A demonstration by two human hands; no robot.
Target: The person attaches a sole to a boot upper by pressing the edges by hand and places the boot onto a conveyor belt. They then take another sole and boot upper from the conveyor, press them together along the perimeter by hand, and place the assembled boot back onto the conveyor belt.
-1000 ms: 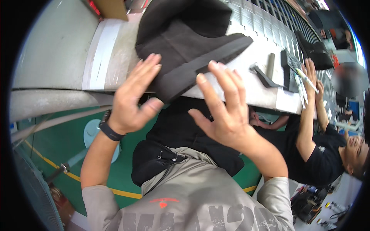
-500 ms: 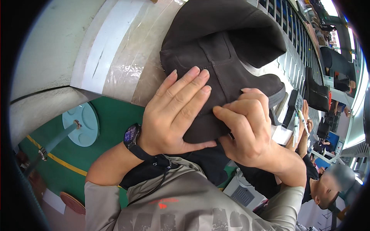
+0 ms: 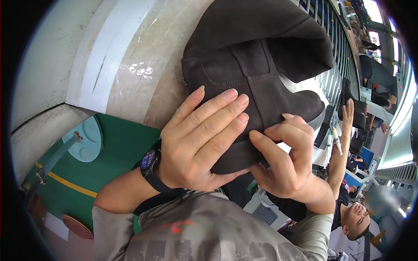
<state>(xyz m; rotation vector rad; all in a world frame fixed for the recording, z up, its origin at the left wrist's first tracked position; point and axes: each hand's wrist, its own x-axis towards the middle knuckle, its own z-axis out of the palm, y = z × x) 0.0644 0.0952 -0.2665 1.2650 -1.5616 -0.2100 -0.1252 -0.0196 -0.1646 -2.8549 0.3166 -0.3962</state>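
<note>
A tall dark grey suede boot (image 3: 257, 61) lies on the pale work surface (image 3: 117, 65), its shaft toward me and its sole at the right. My left hand (image 3: 198, 139) lies flat on the lower shaft, fingers together, a dark watch on the wrist. Just to the right, my right hand (image 3: 285, 158) bends its fingers over the shaft's edge and pinches the suede near the seam. The bottom of the shaft is hidden under both hands.
A green floor with a yellow line (image 3: 65, 182) and a round pale blue base (image 3: 87, 139) lie lower left. Another person (image 3: 348, 209) stands at the right, one arm raised toward tools (image 3: 333, 139) on the bench. More dark boots (image 3: 352, 104) stand further along.
The view has closed in on the boot. My left hand has slid further onto the shaft and flattened; my right hand has curled tighter over its edge.
</note>
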